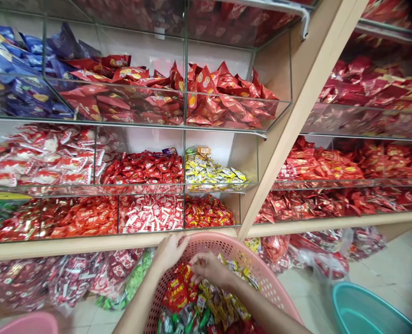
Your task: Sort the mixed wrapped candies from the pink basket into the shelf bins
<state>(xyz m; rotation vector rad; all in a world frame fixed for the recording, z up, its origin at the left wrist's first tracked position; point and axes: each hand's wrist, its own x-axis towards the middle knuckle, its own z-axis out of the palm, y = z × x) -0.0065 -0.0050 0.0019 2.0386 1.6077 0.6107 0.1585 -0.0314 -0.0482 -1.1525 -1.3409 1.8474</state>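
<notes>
Red foil sachets (176,291) lie heaped toward the near-left of a round pink perforated plastic basket (266,280), beside yellow foil sachets (223,297). Hands apart but close: left hand (169,253) lies over the far rim, grip unclear; right hand (209,270), nearer the heap, pinches its top with fingertips (193,268). Clear acrylic bins (150,171) stand on a beige wooden shelf (87,246) beyond.
</notes>
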